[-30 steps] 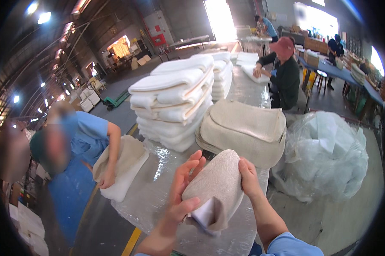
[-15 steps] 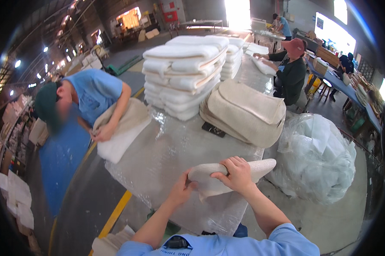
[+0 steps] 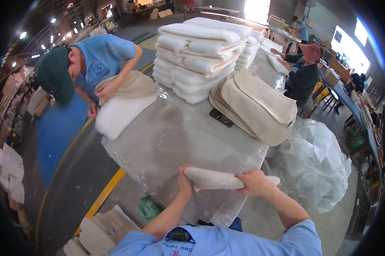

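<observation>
A cream fabric piece point(image 3: 214, 178), padded-looking and rounded at the ends, is held out level just above the near part of the table. My left hand point(image 3: 184, 181) grips its left end, fingers on the far side. Toward the other end, my right hand point(image 3: 255, 182) is closed over the top with the thumb on the near face; a short tip sticks out beyond it. The edge of a lower layer hangs beneath. Farther off on the right lies a stack of beige fabric covers point(image 3: 256, 104), similar in shape.
The plastic-covered table point(image 3: 158, 145) carries stacked white padding point(image 3: 196, 55) and a dark flat item point(image 3: 221, 117). A bagged white bundle point(image 3: 314, 164) stands right. At left, a co-worker point(image 3: 100, 55) handles beige fabric over white padding. Folded pieces point(image 3: 100, 230) lie lower left.
My right hand has moved right along the fabric piece, which has tipped to a narrower, more level profile. My left hand has shifted slightly up to its end. The whole view has shifted.
</observation>
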### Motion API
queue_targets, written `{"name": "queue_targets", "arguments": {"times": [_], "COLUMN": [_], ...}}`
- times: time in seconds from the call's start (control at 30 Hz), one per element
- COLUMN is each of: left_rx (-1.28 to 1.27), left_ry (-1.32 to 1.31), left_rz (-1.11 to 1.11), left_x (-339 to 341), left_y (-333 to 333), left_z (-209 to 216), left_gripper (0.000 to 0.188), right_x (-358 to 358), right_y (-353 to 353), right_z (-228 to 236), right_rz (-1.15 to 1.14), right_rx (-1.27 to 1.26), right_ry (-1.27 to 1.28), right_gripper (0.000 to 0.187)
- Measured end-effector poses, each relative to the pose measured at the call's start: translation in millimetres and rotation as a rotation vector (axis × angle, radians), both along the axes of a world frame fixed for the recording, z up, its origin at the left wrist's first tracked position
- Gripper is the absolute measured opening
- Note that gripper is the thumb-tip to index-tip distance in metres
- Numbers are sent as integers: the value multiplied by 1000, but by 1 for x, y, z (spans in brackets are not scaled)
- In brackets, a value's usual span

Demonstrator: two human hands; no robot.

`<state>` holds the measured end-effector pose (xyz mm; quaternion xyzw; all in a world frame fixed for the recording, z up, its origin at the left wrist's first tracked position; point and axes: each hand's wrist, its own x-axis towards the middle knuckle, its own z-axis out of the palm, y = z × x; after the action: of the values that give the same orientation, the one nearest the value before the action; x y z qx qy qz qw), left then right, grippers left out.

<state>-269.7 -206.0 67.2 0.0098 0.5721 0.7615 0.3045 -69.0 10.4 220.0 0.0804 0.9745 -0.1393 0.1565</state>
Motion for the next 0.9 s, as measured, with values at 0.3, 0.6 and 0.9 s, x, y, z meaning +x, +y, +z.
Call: {"name": "queue_targets", "arguments": {"times": [0.3,0.6,0.9], "left_rx": [142,219,209], "left_ry": [240,-293,-122], "left_rz": [-36,-73,-53], "left_x": [-64,-23,-33], "left_y": [130,104,104], "left_z": [55,13,-3], "left_gripper": [59,65,72], "right_x": [-24,-17,-125], "right_y": [-52,-70,31], "right_z": [67,-21,-123], "right_rz": [-394,-429,-648], "right_rx": [-167,-371,-1202], "right_ry": [61,153,597], "right_gripper": [59,83,49]}}
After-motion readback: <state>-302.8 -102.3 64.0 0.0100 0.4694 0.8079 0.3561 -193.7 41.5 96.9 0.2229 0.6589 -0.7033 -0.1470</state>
